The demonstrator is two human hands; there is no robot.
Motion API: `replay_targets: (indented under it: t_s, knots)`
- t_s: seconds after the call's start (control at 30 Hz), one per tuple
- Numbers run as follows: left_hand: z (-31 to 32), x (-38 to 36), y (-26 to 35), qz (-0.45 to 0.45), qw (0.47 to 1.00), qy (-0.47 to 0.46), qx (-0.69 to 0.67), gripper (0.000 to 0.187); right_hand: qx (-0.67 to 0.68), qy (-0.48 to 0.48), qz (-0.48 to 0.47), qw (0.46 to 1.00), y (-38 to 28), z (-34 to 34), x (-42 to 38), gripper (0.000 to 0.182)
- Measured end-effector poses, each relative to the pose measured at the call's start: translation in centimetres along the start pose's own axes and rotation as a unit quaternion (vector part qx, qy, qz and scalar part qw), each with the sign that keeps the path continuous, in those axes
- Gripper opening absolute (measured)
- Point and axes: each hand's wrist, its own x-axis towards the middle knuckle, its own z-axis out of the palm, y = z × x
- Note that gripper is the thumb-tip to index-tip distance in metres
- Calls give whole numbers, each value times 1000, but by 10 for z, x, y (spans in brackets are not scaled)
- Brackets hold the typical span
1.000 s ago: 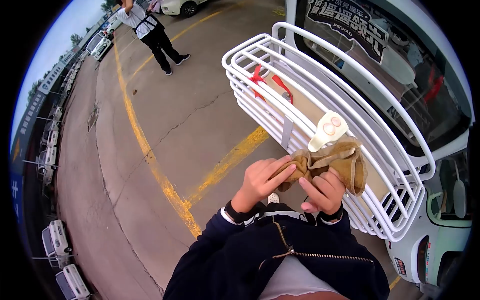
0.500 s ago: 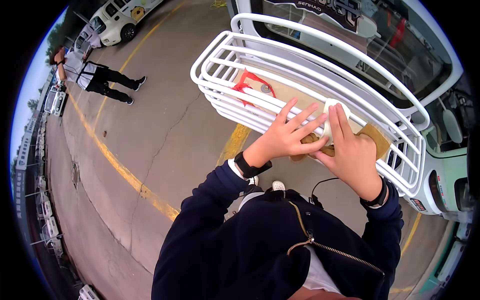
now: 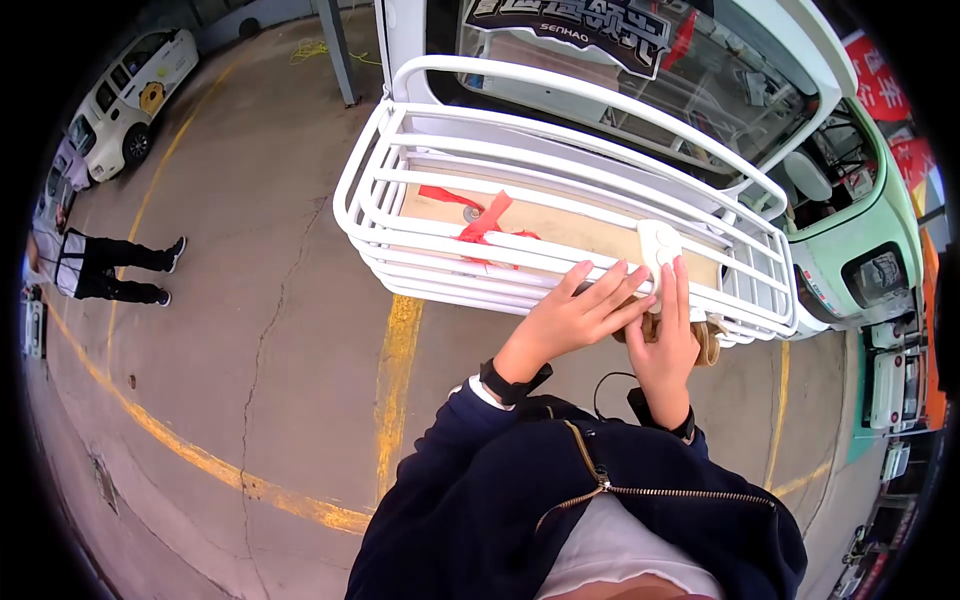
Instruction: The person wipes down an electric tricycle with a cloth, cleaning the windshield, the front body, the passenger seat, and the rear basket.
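Note:
My left hand (image 3: 580, 312) lies with fingers spread over the front rails of a white metal rack (image 3: 440, 240), its fingertips close to a white oval object (image 3: 659, 243). Beside it, my right hand (image 3: 665, 350) has its fingers stretched upward against the lower part of that white object. Something brown (image 3: 708, 345) shows beneath and beside my right hand, partly hidden. A torn red ribbon (image 3: 485, 220) is tied on the rack, left of my hands. Inside the rack is a tan board (image 3: 570, 235).
A vehicle window (image 3: 560, 80) rises behind the rack. At the right stands a pale green vehicle (image 3: 870, 240). On the far left are a person in black trousers (image 3: 115, 265) and a white van (image 3: 130, 100). A grey post (image 3: 337, 50) stands left of the rack.
The view has turned, so the rack and the person appear further left. My right hand has moved down and left relative to the rack, and more of the white object shows.

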Motion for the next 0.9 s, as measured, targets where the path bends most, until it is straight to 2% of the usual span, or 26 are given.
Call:
replay_targets:
  t_s: [0.07, 0.17, 0.27, 0.3, 0.37, 0.4, 0.47, 0.67, 0.8, 0.9]
  knots:
    - [6, 2, -1, -3, 1000, 22, 4, 35, 6, 78, 12, 997, 0, 15, -9, 63]
    - [4, 0, -3, 13, 1000, 16, 9, 37, -40, -43, 14, 998, 3, -21, 9, 65]
    - [7, -1, -2, 1, 999, 42, -10, 34, -85, -133, -98, 983, 14, -37, 34, 69]
    - [8, 0, 1, 4, 999, 45, -16, 34, -91, -133, -92, 983, 17, -42, 40, 69]
    - [11, 1, 5, -25, 997, 61, -45, 31, -161, -182, -228, 943, 23, -48, 51, 74]
    - [9, 2, 7, -22, 997, 63, -48, 31, -163, -182, -224, 943, 25, -50, 55, 74]
    - [5, 2, 7, -35, 996, 48, -59, 30, -195, -233, -289, 908, 28, -52, 61, 76]
    - [-6, 7, 3, -25, 997, 29, -70, 29, -242, -257, -353, 867, 26, -56, 72, 74]
    - [-8, 9, 0, -10, 997, 28, -66, 29, -235, -227, -398, 857, 33, -50, 76, 70]
    - [-12, 13, -1, 5, 998, 11, -66, 29, -256, -242, -367, 861, 36, -46, 72, 77]
